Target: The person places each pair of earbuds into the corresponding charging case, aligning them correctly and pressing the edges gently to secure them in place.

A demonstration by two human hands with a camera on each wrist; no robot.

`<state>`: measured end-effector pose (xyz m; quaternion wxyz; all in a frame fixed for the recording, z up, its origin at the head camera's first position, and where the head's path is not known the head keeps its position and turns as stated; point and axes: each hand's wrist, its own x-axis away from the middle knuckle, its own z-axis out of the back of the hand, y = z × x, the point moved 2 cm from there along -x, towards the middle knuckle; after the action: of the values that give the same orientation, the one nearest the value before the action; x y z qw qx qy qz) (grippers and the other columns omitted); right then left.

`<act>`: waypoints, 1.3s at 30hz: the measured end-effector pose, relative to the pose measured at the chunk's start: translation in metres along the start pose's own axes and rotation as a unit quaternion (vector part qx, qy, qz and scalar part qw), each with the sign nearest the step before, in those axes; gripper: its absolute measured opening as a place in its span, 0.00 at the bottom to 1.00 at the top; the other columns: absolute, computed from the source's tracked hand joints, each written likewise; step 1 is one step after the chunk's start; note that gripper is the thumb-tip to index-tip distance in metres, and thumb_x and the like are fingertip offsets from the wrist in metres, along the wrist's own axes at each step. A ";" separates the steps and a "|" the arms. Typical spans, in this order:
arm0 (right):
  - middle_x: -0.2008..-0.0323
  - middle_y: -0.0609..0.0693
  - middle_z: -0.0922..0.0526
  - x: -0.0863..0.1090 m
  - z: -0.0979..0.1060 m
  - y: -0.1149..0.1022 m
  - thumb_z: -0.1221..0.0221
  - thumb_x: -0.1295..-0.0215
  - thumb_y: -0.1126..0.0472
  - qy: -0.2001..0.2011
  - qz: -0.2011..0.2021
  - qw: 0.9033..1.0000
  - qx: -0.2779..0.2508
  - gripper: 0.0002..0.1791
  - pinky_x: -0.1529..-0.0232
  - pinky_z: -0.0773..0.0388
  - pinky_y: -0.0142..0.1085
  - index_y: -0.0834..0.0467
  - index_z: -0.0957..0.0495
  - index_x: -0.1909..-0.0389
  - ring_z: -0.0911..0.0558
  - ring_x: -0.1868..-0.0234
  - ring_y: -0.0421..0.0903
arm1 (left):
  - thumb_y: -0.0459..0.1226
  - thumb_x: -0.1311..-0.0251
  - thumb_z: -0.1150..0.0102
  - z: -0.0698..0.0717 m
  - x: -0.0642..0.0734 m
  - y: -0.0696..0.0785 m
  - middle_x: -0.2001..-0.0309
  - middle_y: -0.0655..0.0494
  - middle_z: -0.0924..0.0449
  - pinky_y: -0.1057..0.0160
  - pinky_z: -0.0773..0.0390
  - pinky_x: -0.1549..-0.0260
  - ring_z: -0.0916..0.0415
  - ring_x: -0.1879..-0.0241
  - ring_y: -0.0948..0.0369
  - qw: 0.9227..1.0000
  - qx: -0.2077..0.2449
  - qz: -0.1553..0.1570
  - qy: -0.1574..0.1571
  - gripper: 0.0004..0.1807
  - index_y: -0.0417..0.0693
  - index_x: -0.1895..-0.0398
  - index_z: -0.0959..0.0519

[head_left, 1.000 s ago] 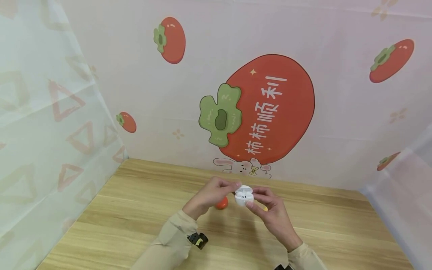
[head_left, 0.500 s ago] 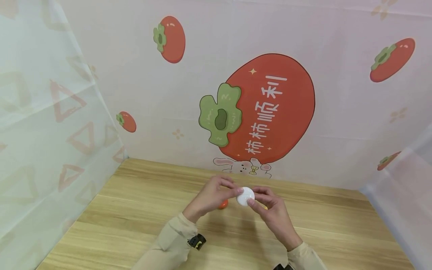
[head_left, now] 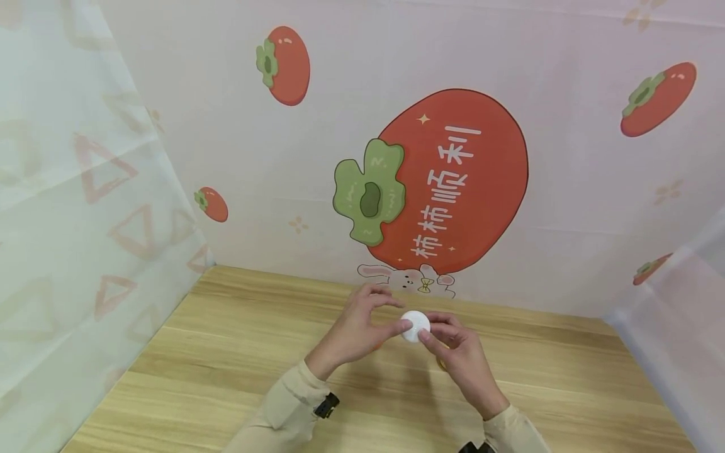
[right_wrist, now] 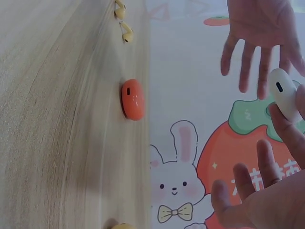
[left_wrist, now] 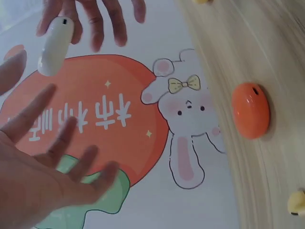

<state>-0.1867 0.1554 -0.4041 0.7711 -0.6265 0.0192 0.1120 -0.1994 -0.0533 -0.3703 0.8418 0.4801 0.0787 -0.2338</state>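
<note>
A white earbud case (head_left: pixel 416 326), its lid down, is held up above the table. My right hand (head_left: pixel 461 355) pinches it between thumb and fingers. Beside its left edge is my left hand (head_left: pixel 354 327), thumb tip right at the case and the other fingers spread away from it. The left wrist view shows the case (left_wrist: pixel 55 45) side-on with a small dark port, and the left palm (left_wrist: pixel 57 191) apart from it. In the right wrist view the case (right_wrist: pixel 284 95) sits between right thumb and finger.
An orange earbud case (left_wrist: pixel 251 112) lies on the wooden table (head_left: pixel 226 352), mostly hidden by the left hand in the head view. Yellow earbuds (right_wrist: pixel 127 32) lie farther along. Another yellow item (head_left: pixel 442 363) is partly behind the right hand. A printed backdrop (head_left: pixel 566 251) rises behind.
The white case's lid, open a second ago with the inside showing, has come down. The left fingers have since lifted off and spread, and the case has shifted slightly right.
</note>
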 end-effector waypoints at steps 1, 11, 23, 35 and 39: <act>0.45 0.55 0.22 0.000 0.000 0.000 0.34 0.33 0.62 0.001 -0.004 1.000 -0.001 0.09 0.49 0.20 0.34 0.64 0.12 0.59 0.21 0.42 0.51 | 0.47 0.42 0.26 0.000 0.000 0.000 0.40 0.51 0.28 0.41 0.31 0.42 0.36 0.37 0.50 1.000 -0.010 -0.025 0.007 0.20 0.52 0.48 0.14; 0.44 0.55 0.22 -0.001 0.001 0.000 0.34 0.32 0.62 0.005 -0.025 1.000 -0.015 0.11 0.45 0.22 0.34 0.67 0.13 0.60 0.25 0.40 0.46 | 0.49 0.60 0.16 -0.009 0.001 0.003 0.43 0.50 0.28 0.42 0.33 0.41 0.36 0.37 0.51 0.974 -0.139 -0.172 0.060 0.32 0.51 0.50 0.16; 0.44 0.55 0.22 0.000 -0.002 0.001 0.33 0.32 0.59 0.005 -0.073 0.997 -0.014 0.12 0.71 0.30 0.30 0.66 0.13 0.58 0.22 0.49 0.49 | 0.49 0.55 0.19 -0.017 0.000 0.002 0.39 0.50 0.30 0.41 0.36 0.37 0.40 0.34 0.50 0.962 -0.210 -0.164 0.053 0.24 0.54 0.55 0.15; 0.44 0.53 0.21 0.012 0.022 0.015 0.33 0.32 0.54 0.014 -0.045 0.991 0.127 0.16 0.39 0.27 0.57 0.58 0.14 0.49 0.26 0.37 0.53 | 0.50 0.58 0.18 -0.037 -0.013 -0.026 0.38 0.50 0.32 0.41 0.39 0.36 0.42 0.34 0.48 0.969 -0.233 -0.084 0.005 0.23 0.54 0.57 0.12; 0.42 0.56 0.23 0.017 0.030 0.023 0.32 0.33 0.56 0.014 -0.041 0.985 0.169 0.16 0.38 0.30 0.61 0.60 0.15 0.49 0.27 0.36 0.57 | 0.52 0.57 0.18 -0.048 -0.019 -0.040 0.38 0.50 0.33 0.42 0.40 0.35 0.43 0.34 0.48 0.965 -0.260 -0.032 -0.025 0.24 0.54 0.57 0.11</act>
<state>-0.1776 0.1916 -0.4222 0.8693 -0.4892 0.0225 0.0667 -0.2303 -0.0240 -0.4195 0.9312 0.2363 0.1308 -0.2446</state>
